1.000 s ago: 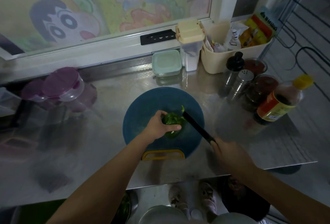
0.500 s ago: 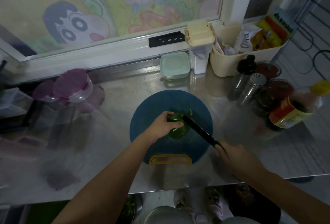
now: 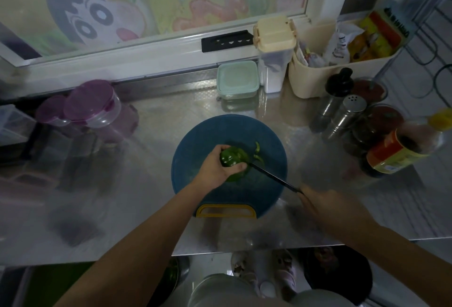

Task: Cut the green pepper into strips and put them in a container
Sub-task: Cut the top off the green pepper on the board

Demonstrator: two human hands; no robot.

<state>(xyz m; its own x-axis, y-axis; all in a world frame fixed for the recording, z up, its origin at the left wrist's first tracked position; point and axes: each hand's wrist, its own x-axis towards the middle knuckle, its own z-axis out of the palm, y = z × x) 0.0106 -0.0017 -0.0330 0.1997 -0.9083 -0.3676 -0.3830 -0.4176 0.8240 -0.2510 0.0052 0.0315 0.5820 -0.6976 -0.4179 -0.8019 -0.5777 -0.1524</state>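
Note:
A green pepper (image 3: 232,158) lies on a round blue cutting board (image 3: 195,140) with a yellow handle, in the middle of the steel counter. My left hand (image 3: 216,166) grips the pepper from the left, thumb in front of it. My right hand (image 3: 327,205) holds a black knife (image 3: 274,177); the blade's tip meets the pepper's right side. A small green strip (image 3: 257,152) lies on the board just right of the pepper. A pale green lidded container (image 3: 237,79) stands behind the board.
Purple-lidded jars (image 3: 93,108) stand at the left. Shakers (image 3: 347,116), jars and a sauce bottle (image 3: 401,152) crowd the right side. A cream bin (image 3: 318,79) with packets sits at the back right. The counter's front edge runs just below the board.
My left hand has turned the pepper and shifted its grip on it. The knife has dropped lower, its tip now at the pepper's right side. The camera has tilted slightly.

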